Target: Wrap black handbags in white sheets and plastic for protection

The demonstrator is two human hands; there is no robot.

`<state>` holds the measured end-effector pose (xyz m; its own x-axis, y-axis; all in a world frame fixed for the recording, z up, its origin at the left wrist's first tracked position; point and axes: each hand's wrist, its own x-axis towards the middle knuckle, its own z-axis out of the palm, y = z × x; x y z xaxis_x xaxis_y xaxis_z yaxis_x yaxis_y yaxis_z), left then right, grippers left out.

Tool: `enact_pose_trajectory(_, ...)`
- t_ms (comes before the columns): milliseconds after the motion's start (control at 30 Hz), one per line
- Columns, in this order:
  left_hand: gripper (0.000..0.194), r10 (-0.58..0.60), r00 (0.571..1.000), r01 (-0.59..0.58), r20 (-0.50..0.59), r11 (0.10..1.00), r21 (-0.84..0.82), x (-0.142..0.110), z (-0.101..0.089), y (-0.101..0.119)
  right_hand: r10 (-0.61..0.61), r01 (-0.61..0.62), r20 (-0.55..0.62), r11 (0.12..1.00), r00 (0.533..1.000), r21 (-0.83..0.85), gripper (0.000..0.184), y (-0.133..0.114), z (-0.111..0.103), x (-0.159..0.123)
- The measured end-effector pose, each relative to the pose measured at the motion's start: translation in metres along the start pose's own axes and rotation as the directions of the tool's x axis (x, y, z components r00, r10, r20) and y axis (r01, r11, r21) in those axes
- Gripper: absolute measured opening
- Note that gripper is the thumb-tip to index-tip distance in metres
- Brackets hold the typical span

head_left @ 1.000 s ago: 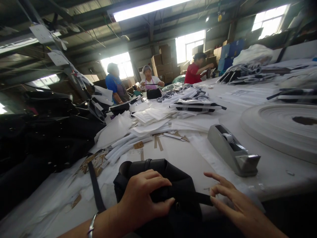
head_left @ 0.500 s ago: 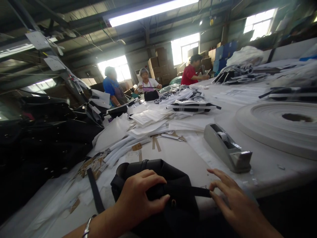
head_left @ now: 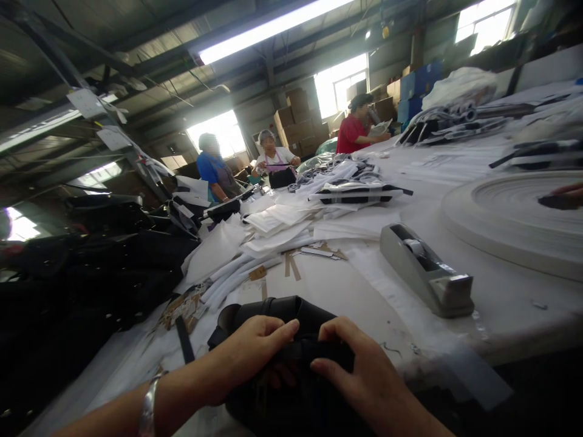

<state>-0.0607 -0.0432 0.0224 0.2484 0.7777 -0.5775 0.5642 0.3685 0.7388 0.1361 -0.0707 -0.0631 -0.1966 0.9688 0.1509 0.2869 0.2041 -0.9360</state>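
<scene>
A black bag (head_left: 298, 308) that looks like leather lies on its side at the table's near edge, right before me. My left hand (head_left: 259, 346) is closed on it, with the thumb on top and the fingers curled beneath, partly hidden in the dark. On the bag's right side my right hand (head_left: 357, 358) is closed too, thumb and forefinger pinching a black strap against the bag. Just how far the strap runs between the hands is too dark to make out. Left of the bag a loose black strap (head_left: 184, 340) sticks up over the table.
A grey tape dispenser (head_left: 426, 273) stands right of the bag, before a big roll of white band (head_left: 505, 224). White sheets (head_left: 277, 227) are heaped farther back. Black bags (head_left: 113, 273) pile up at left. Several co-workers sit behind; someone's hand (head_left: 569, 193) touches the roll.
My right hand has moved left, from the strap's stretched-out end in to the bag. My left fingers have gone under the bag. Another person's hand has appeared at the white roll.
</scene>
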Motion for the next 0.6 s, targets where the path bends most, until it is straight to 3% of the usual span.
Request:
enact_pose_trajectory(167, 0.053, -0.191, 0.969, 0.204, 0.155, 0.976, -0.071, 0.013, -0.001, 0.015, 0.052, -0.078, 0.134, 0.976, 0.990, 0.202, 0.016, -0.002, -0.011, 0.000)
enact_pose_trajectory(333, 0.037, -0.220, 0.973, 0.225, 0.062, 0.972, -0.071, 0.022, 0.005, 0.023, 0.040, -0.084, 0.137, 0.940, 0.990, 0.330, 0.008, 0.004, -0.017, -0.001)
enact_pose_trajectory(600, 0.042, -0.191, 0.981, 0.191, -0.017, 0.982, -0.010, 0.018, 0.011, 0.021, 0.117, -0.175, 0.188, 0.926, 0.975, 0.335, 0.010, 0.009, -0.022, 0.003)
